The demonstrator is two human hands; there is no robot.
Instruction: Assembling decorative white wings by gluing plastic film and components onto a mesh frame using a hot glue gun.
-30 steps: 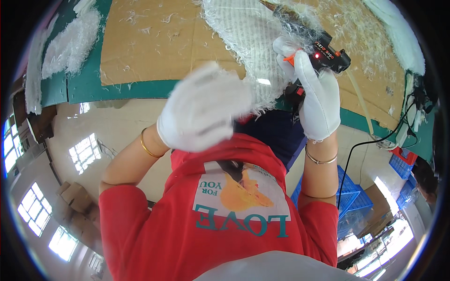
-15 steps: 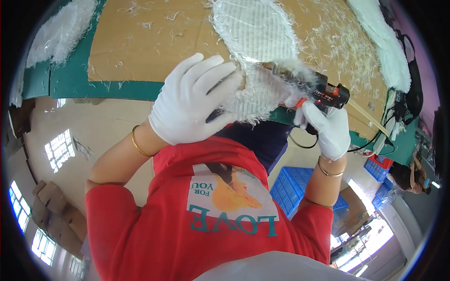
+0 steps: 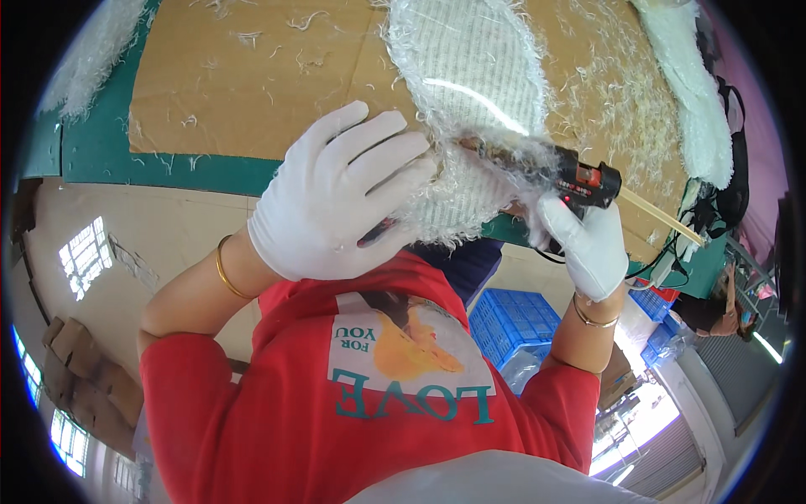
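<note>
My right hand point(image 3: 590, 252), in a white glove, is closed around a black glue gun point(image 3: 588, 179) with a red part on its body. White fluff clings along the gun's front, and its nozzle points left over a white fuzzy knit piece point(image 3: 470, 63). A glossy curved streak point(image 3: 478, 102) shines on the knit's ribbed face. White-gloved too, my left hand point(image 3: 340, 197) is open with fingers spread, by the left edge of the knit piece. Whether its fingertips press on the knit I cannot tell.
Brown cardboard point(image 3: 243, 92) strewn with loose fibres covers the green table point(image 3: 210, 172). White fluffy material point(image 3: 701, 109) lies at the right. A pale stick point(image 3: 663, 217) extends behind the gun, near dark cables. Below stands a blue crate point(image 3: 512, 323).
The nozzle has drawn back toward me along the knit piece, and the glossy streak now shows on it. My left hand stays spread beside the knit.
</note>
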